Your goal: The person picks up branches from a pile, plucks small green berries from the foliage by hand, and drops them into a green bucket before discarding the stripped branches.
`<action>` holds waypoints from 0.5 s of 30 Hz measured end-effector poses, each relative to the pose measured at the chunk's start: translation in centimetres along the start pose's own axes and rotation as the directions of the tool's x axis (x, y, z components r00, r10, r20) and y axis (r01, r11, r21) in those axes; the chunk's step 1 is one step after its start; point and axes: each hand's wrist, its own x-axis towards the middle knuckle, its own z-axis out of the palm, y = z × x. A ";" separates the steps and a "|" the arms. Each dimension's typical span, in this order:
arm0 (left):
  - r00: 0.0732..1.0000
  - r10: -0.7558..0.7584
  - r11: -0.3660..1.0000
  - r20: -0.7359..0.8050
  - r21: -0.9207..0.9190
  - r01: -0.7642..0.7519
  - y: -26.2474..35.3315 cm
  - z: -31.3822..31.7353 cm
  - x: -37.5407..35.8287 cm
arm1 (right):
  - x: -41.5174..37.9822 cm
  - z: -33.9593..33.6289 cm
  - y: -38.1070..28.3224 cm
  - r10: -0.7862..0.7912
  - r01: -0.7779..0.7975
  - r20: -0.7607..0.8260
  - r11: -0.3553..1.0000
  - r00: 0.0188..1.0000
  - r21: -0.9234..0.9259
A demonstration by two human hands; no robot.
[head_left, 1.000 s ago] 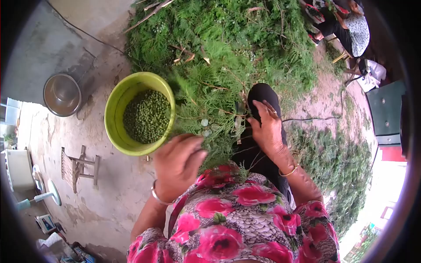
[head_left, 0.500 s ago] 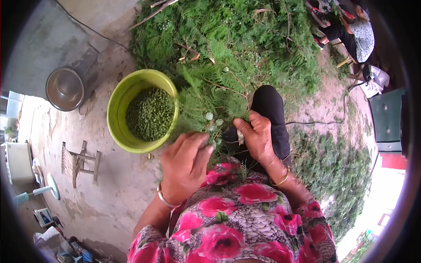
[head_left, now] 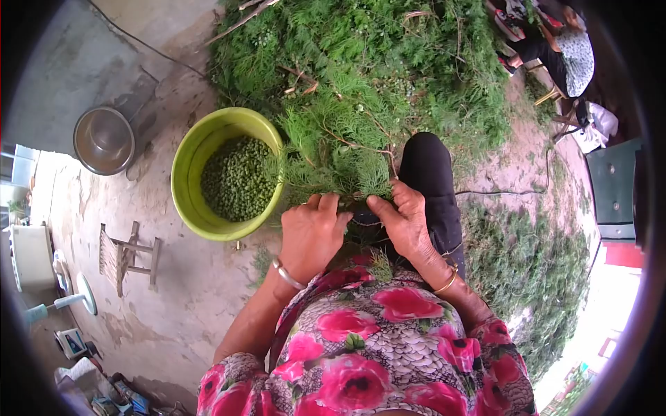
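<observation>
My right hand [head_left: 404, 220], with a gold bangle, is closed, thumb against fingers, around the stem of an evergreen branch [head_left: 364, 177] with feathery green foliage. My left hand [head_left: 312, 237], wearing a silver bangle, is close beside it with its fingers curled in at the near edge of the foliage. Its fingertips are partly hidden, so what they pinch does not show. Just beyond my left hand, a yellow-green bucket [head_left: 182, 182] stands on the floor, partly filled with small round green cones [head_left: 237, 179]. Some foliage reaches over the bucket's right rim.
A big heap of cut evergreen branches [head_left: 361, 62] lies ahead, and more greenery [head_left: 527, 270] covers the floor at right. At left are a metal basin [head_left: 104, 142] and a small wooden stool [head_left: 128, 258]. Another person [head_left: 574, 61] sits at the upper right.
My left hand has moved right and slightly up, nearer to my right hand. The pale green cones that showed between the hands are no longer visible. My right hand has barely moved.
</observation>
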 end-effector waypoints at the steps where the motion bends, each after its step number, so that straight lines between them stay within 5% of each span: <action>1: 0.999 -0.037 0.999 0.008 -0.027 0.038 -0.4 0.8 -0.1 | -0.1 -0.1 0.3 0.002 -0.002 0.001 1.000 1.000 0.000; 7: 0.997 -0.051 0.992 -0.063 -0.123 0.043 -0.2 1.2 0.2 | -0.3 0.1 1.1 0.053 -0.051 -0.010 0.989 0.999 0.139; 15: 0.984 -0.062 0.985 -0.169 -0.172 0.033 -1.0 1.9 -0.9 | 0.2 0.1 1.2 0.028 -0.027 0.012 0.995 1.000 -0.095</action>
